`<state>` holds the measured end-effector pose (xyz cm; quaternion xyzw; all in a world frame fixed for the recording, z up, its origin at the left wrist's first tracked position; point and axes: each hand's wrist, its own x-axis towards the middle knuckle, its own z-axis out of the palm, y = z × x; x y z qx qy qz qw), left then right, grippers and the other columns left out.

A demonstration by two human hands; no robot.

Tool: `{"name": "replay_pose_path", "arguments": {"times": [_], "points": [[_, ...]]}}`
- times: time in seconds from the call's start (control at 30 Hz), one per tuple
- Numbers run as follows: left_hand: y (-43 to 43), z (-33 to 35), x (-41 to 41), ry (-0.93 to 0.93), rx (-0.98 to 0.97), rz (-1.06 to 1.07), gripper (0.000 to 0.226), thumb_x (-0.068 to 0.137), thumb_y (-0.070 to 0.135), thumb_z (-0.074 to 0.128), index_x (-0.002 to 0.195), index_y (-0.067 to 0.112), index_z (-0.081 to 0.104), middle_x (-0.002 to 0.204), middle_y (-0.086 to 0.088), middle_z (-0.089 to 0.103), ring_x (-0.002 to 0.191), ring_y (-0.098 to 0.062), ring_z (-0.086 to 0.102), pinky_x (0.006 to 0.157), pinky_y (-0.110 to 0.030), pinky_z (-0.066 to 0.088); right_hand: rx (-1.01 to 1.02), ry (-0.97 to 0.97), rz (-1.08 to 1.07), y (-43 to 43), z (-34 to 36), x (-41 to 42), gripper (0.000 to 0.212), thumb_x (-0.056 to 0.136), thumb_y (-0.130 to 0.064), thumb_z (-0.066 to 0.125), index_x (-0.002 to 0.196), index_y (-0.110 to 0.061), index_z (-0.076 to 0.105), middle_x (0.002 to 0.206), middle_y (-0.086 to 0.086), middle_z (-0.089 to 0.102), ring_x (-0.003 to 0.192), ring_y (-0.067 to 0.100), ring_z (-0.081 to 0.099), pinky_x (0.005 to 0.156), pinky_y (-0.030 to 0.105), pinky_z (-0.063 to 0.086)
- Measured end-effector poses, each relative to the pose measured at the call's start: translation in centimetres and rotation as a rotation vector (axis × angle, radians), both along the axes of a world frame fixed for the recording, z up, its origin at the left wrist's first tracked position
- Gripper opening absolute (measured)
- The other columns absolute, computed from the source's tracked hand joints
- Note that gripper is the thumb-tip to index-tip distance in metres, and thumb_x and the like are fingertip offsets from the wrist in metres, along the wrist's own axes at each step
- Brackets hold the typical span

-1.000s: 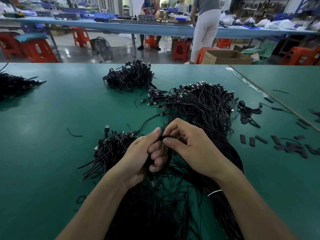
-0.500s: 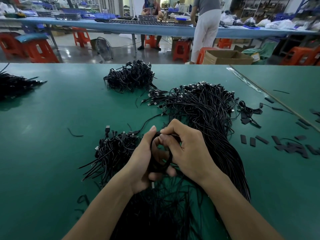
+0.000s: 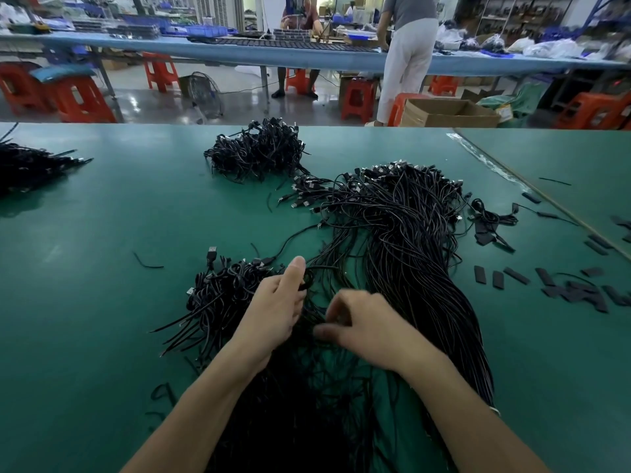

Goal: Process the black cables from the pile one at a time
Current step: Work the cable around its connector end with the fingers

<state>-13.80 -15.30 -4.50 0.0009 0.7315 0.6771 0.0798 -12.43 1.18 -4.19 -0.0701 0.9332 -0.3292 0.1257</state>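
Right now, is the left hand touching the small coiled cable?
Touching. The head view shows the left hand pinching the coiled cable between thumb and fingers, with no gap between them.

Green table (image 3: pixel 85 285), cardboard box (image 3: pixel 444 120), red stool (image 3: pixel 82 101), floor fan (image 3: pixel 205 93), standing person (image 3: pixel 406 63), perhaps flat rubber strips (image 3: pixel 479 274).

No legible text, label, brand or number is found. Any print on the cardboard box (image 3: pixel 447 114), well beyond and to the right of the cable (image 3: pixel 309 279) gripped in the left hand (image 3: pixel 276 312), is too small and blurred to be read. The same is noted for the blue bins (image 3: pixel 205 30), far beyond the grip and to its left.
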Motion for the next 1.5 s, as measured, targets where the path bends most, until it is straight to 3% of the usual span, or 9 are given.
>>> {"name": "replay_pose_path", "arguments": {"times": [0.17,0.4,0.57,0.7,0.8,0.87,1.0,1.2,1.5], "points": [[0.3,-0.6,-0.2,0.124,-0.093,0.039,0.054,0.102,0.054,0.038,0.054,0.030,0.030,0.052,0.012,0.028,0.046,-0.007,0.022,0.044,-0.019,0.022,0.382,0.011,0.036,-2.2,-2.6,1.5,0.028,0.096,-0.043,0.060,0.102,-0.019,0.047,0.100,0.001,0.052,0.087,0.025,0.054,0.070,0.036,0.042],[0.9,-0.8,0.1,0.120,-0.036,-0.015,0.054,0.099,0.057,0.034,0.057,0.022,0.030,0.050,0.005,0.030,0.045,-0.011,0.024,0.041,-0.019,0.024,0.333,0.021,-0.024,-3.1,-3.6,1.4,0.016,0.099,-0.031,0.057,0.100,-0.015,0.053,0.095,0.002,0.049,0.080,0.026,0.050,0.067,0.036,0.042],[1.2,-0.6,0.7,0.117,-0.036,-0.063,0.076,0.099,0.059,0.029,0.054,0.002,0.054,0.046,-0.010,0.056,0.037,-0.020,0.052,0.043,-0.027,0.048,0.361,0.017,-0.018,-3.3,-3.3,1.6,0.012,0.096,-0.023,0.050,0.089,-0.018,0.042,0.092,0.002,0.046,0.075,0.025,0.045,0.063,0.034,0.035],[1.4,-0.4,0.6,0.162,-0.067,-0.013,0.070,0.104,0.052,0.029,0.045,0.017,0.044,0.041,-0.013,0.047,0.030,-0.014,0.039,0.103,-0.037,0.050,0.350,0.033,-0.006,-3.4,-2.8,1.9,0.011,0.101,-0.026,0.046,0.100,-0.015,0.046,0.100,0.005,0.049,0.079,0.025,0.045,0.066,0.034,0.035],[1.1,-0.5,0.4,0.173,-0.003,0.037,0.064,0.103,0.052,0.032,0.051,0.016,0.037,0.040,-0.005,0.038,0.032,-0.012,0.031,0.055,-0.046,0.049,0.318,0.055,0.010,-3.2,-2.1,2.2,0.014,0.103,-0.026,0.043,0.110,-0.014,0.045,0.108,0.005,0.050,0.081,0.021,0.041,0.068,0.033,0.032],[1.0,-0.4,0.1,0.169,0.046,0.075,0.064,0.101,0.055,0.034,0.056,0.010,0.034,0.044,0.000,0.032,0.036,-0.012,0.025,0.035,-0.026,0.030,0.300,0.048,0.028,-3.3,-1.7,2.3,0.013,0.103,-0.022,0.043,0.112,-0.012,0.044,0.106,0.005,0.049,0.081,0.021,0.039,0.068,0.032,0.030],[0.7,-0.4,-0.4,0.136,0.068,0.103,0.068,0.102,0.054,0.035,0.065,-0.003,0.031,0.054,-0.005,0.025,0.043,-0.014,0.019,0.038,-0.017,0.026,0.243,0.011,0.063,-3.5,-1.5,2.3,0.015,0.102,-0.015,0.042,0.117,-0.011,0.043,0.111,0.010,0.051,0.086,0.025,0.048,0.068,0.034,0.035],[0.3,-0.3,-0.5,0.117,-0.003,0.119,0.051,0.104,0.049,0.033,0.065,0.016,0.040,0.052,0.005,0.031,0.043,-0.010,0.022,0.039,-0.017,0.023,0.103,-0.006,0.065,-3.6,-1.7,2.2,0.037,0.095,-0.014,0.050,0.131,-0.020,0.052,0.111,0.004,0.061,0.096,0.026,0.060,0.080,0.040,0.053],[0.3,-0.1,-0.4,0.111,-0.038,0.139,0.049,0.105,0.044,0.028,0.069,0.018,0.048,0.047,0.016,0.043,0.041,-0.003,0.035,0.044,-0.023,0.031,-0.076,-0.001,-0.002,-2.3,-0.9,1.6,0.013,0.093,-0.022,0.064,0.095,-0.035,0.068,0.081,-0.005,0.071,0.062,0.012,0.064,0.060,0.034,0.059]]}}
